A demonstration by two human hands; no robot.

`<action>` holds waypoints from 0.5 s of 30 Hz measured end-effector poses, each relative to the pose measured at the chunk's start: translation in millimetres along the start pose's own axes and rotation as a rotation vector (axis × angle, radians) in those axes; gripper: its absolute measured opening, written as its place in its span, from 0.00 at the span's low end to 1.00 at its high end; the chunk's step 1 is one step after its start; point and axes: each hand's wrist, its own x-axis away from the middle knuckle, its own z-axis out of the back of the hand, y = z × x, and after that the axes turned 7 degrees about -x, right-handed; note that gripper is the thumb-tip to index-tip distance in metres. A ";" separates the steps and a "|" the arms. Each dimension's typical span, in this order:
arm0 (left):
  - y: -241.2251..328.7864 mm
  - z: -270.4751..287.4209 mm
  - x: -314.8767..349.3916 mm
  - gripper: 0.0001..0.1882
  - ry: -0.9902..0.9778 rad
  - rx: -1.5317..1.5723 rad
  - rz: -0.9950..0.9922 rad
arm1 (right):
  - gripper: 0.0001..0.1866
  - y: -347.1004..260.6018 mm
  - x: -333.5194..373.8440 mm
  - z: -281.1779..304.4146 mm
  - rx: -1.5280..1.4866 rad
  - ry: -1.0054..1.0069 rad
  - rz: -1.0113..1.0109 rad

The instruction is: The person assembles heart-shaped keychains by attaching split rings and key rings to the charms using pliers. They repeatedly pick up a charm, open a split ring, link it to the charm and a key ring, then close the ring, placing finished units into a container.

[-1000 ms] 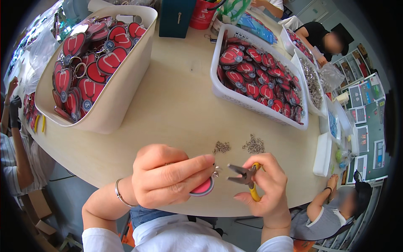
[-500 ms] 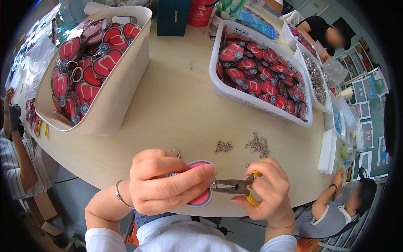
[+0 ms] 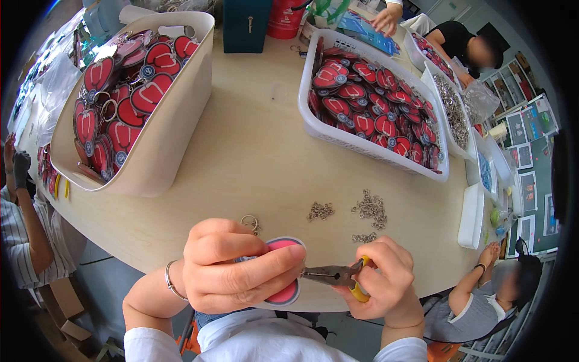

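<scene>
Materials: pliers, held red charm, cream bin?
Pliers: probably steel, dull grey metallic sheen; yellow handles look plastic- or rubber-coated, smooth. Charm: likely plastic, smooth flat face, pale rim; type unclear. Bin: apparently moulded plastic, satin, rounded corners.

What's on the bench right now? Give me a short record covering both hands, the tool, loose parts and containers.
Left hand: grips a grey-rimmed pink-red charm
Right hand: holds yellow-handled needle-nose pliers
Plier tips: at the charm's right edge; what they pinch is too small to tell
Loose parts: three small piles of metal links beyond the right hand
Key ring: just beyond the left hand; attachment unclear
Left container: cream bin, heaped with red heart-shaped keychains
Right container: white perforated basket, filled with similar red pieces
</scene>
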 end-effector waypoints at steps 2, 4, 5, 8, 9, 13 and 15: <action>-0.3 0.3 -0.6 0.07 -0.006 -0.009 -0.004 | 0.17 0.3 1.0 0.4 -0.001 -0.009 -0.001; 0.0 1.8 -0.3 0.08 -0.016 -0.001 -0.008 | 0.17 1.2 2.1 -0.4 0.023 -0.005 0.018; 0.0 2.8 -0.3 0.08 -0.022 0.002 -0.011 | 0.17 2.0 2.7 -1.2 0.035 -0.001 0.028; 2.1 5.5 -0.7 0.09 -0.038 -0.042 -0.010 | 0.16 7.9 -2.4 -4.2 0.069 0.027 0.057; 2.7 5.3 -0.3 0.09 -0.037 -0.049 -0.008 | 0.16 7.0 -2.9 -3.4 0.075 0.028 0.054; 4.3 5.3 0.4 0.09 -0.044 -0.066 -0.003 | 0.16 5.3 -3.2 -0.3 0.092 0.035 0.054; 4.5 6.4 -0.2 0.10 -0.051 -0.069 -0.005 | 0.16 5.4 -2.4 -0.2 0.096 0.038 0.059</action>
